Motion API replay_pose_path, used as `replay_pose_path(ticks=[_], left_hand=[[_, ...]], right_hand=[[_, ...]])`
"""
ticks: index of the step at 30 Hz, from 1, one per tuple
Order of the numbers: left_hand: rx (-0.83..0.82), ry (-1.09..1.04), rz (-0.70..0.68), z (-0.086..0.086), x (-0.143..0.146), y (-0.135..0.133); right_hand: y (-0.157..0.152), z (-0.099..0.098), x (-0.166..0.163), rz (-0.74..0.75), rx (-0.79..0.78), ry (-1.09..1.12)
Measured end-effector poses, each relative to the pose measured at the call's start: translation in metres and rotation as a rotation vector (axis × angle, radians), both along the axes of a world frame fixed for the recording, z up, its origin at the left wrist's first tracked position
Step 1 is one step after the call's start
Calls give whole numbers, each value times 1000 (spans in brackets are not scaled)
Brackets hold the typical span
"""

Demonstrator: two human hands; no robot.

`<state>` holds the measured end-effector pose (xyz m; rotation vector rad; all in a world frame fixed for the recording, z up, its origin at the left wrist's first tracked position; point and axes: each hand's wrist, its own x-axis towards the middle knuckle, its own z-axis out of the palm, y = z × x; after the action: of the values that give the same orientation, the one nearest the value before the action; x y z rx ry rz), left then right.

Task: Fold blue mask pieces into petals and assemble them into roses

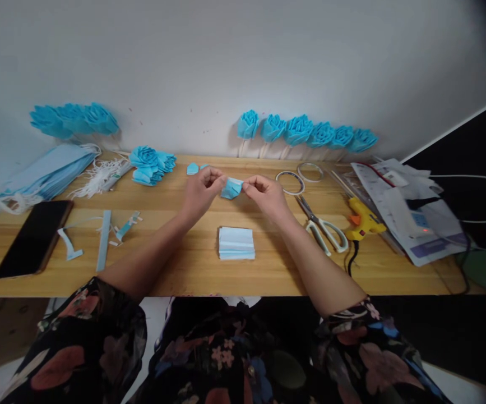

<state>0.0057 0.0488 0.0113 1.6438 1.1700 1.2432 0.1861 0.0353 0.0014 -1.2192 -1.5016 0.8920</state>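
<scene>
My left hand (200,188) and my right hand (264,191) meet above the middle of the wooden table (192,269). Both pinch a small folded piece of light blue fabric (231,188) between thumb and fingers, one at each end. Below the hands a stack of cut blue fabric pieces (236,243) lies flat on the table. Two small blue scraps (193,168) lie just beyond my left hand.
Finished blue fabric roses (305,130) lean on the wall, more at the left (73,119) and in a pile (151,164). Blue face masks (47,174), ear loops (97,178), a phone (35,235), cut strips (103,233). Right: tape rings (290,182), scissors (324,227), yellow glue gun (364,220), papers (406,213).
</scene>
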Motion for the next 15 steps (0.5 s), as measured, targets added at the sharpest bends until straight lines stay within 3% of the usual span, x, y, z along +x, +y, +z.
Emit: replay_pose_path(ticks=[5,15], left_hand=[[157,270,-5,-1,4,-9],[184,310,4,-5,5,-8]], right_hand=[[-4,2,-3,-20,64,-80],[-7,-1,-5,7,133,-168]])
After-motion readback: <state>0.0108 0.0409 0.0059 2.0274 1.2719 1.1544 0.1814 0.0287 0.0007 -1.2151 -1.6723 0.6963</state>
